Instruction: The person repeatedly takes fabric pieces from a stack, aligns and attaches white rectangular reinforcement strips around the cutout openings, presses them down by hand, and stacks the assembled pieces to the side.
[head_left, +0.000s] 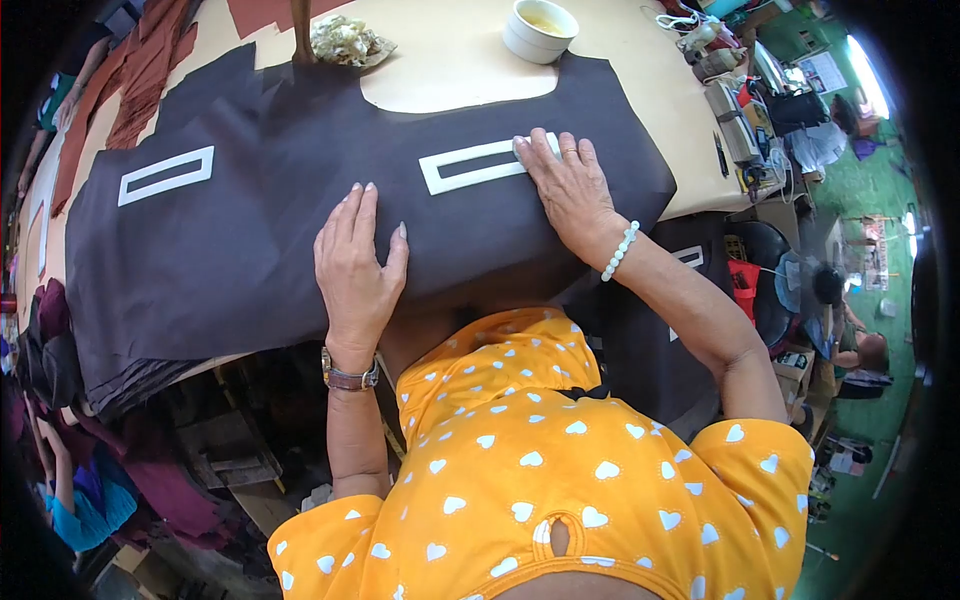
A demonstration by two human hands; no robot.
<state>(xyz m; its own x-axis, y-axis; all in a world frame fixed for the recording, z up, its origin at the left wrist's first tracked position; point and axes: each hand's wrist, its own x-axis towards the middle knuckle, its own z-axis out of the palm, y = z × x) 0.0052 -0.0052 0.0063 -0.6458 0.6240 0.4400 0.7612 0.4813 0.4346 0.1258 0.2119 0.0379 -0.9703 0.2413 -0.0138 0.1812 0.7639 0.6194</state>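
Note:
Spread over the table is a large dark brown sheet of leather or fabric, cut with a curved notch at its far edge. My left hand lies flat on it, fingers stretched out and holding nothing. My right hand rests with its fingertips on the right end of a white rectangular frame-shaped strip, covering part of that end. A second white frame-shaped strip lies on the sheet at the left, apart from both hands.
At the back stand a white bowl with yellowish contents and a crumpled pale lump beside a brown post. Reddish-brown pieces lie at the far left. Tools and boxes crowd the right edge. Other people are at left and right.

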